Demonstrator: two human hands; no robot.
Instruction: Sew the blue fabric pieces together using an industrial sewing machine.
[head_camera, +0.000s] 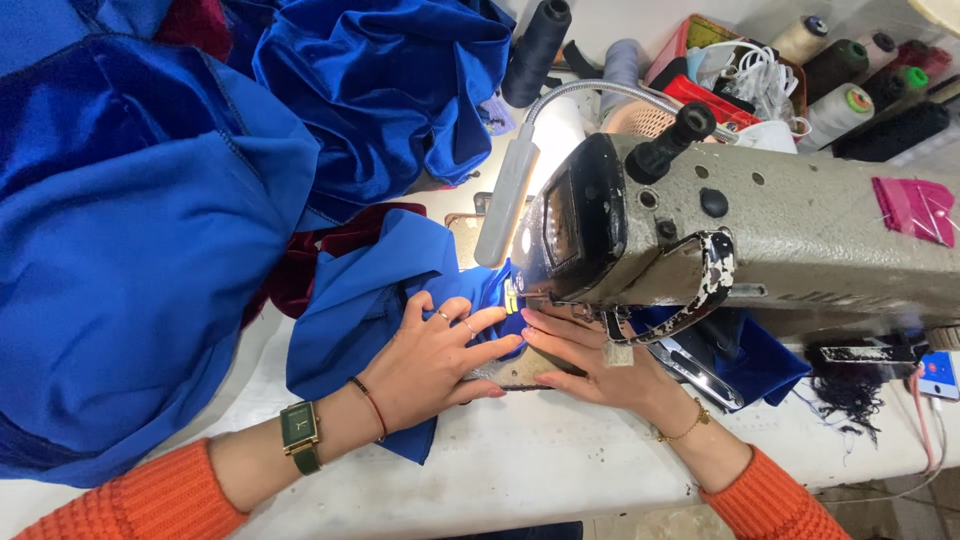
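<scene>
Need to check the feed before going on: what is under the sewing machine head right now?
Under the sewing machine head, both hands press blue fabric flat: left hand, right hand. The head covers the needle and the seam itself.

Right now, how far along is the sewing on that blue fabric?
Done: cannot tell; no finished seam shows. In hand: the left hand and right hand press the blue fabric piece flat at the sewing machine, fingertips meeting by the needle area. Left: a large heap of blue fabric lies beside it; whether it is already stitched cannot be told.
</scene>
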